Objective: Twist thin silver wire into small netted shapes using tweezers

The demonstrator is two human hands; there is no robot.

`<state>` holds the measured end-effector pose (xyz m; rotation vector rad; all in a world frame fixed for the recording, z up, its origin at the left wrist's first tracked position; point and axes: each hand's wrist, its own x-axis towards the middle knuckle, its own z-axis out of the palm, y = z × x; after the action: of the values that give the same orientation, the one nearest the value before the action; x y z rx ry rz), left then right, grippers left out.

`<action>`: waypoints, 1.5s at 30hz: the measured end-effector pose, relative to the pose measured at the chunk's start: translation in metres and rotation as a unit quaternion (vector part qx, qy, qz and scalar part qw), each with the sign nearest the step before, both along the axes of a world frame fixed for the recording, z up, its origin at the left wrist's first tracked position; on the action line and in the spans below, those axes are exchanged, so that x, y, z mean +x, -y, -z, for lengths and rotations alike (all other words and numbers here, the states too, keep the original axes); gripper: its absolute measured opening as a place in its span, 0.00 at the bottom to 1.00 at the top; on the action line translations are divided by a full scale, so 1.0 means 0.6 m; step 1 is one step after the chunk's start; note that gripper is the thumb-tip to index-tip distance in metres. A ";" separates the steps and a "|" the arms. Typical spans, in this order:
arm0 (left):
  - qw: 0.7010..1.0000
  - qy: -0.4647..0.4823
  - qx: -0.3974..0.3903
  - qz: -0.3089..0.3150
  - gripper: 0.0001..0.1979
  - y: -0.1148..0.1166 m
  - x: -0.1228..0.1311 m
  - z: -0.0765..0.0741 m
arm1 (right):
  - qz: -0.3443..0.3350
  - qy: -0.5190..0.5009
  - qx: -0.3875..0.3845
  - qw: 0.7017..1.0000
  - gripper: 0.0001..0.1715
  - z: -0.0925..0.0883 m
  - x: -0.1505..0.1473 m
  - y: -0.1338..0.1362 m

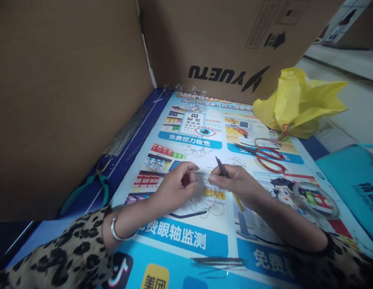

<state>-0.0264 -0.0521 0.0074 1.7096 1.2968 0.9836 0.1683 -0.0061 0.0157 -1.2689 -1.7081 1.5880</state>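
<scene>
Just below the centre of the frame, the person seems to be shaping the looped wire piece [208, 206], left hand [178, 187] curled at it, its grip unclear, right hand [235, 181] clasping yellow-handled pliers [221, 167], and further bending would call for steadying it.

The dark-blue surface [121, 174] is largely covered by a printed poster [139, 251]. Straight wires [121, 138] are laid at ten o'clock, teal-handled pliers [103, 179] at nine, dark strands [218, 260] at six, red-handled scissors [260, 151] between two and three, a yellow bag [294, 104] at two.
</scene>
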 end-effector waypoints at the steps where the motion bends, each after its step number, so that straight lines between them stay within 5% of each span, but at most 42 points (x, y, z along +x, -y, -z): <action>1: 1.000 -0.009 0.001 0.003 0.14 -0.001 0.001 -0.003 | -0.003 -0.003 0.000 1.000 0.16 0.000 0.001 0.000; 14: 1.000 -0.005 -0.002 0.025 0.08 -0.019 0.005 -0.027 | -0.056 -0.021 -0.010 0.998 0.13 -0.006 0.007 0.000; 20: 0.996 0.055 -0.050 0.050 0.09 -0.010 0.002 -0.045 | -0.037 -0.102 -0.079 0.991 0.22 -0.011 0.006 -0.006; 25: 0.994 0.064 -0.064 0.054 0.09 -0.002 0.010 -0.045 | -0.100 -0.158 -0.120 0.975 0.28 -0.004 -0.007 -0.005; 30: 0.997 0.045 -0.052 0.039 0.08 -0.003 0.009 -0.043 | -0.085 -0.146 -0.124 0.978 0.21 -0.004 -0.011 -0.003; 37: 0.995 -0.071 0.074 -0.011 0.07 -0.002 0.004 -0.039 | -0.082 -0.124 -0.122 0.981 0.13 -0.005 -0.011 -0.004; 45: 0.948 -0.221 0.214 -0.084 0.06 -0.016 -0.021 -0.022 | -0.026 -0.057 -0.047 0.997 0.17 -0.002 -0.001 0.004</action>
<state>-0.0388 -0.0423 0.0207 2.2789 1.6194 1.0748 0.1679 -0.0085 0.0167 -1.1626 -1.6242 1.7556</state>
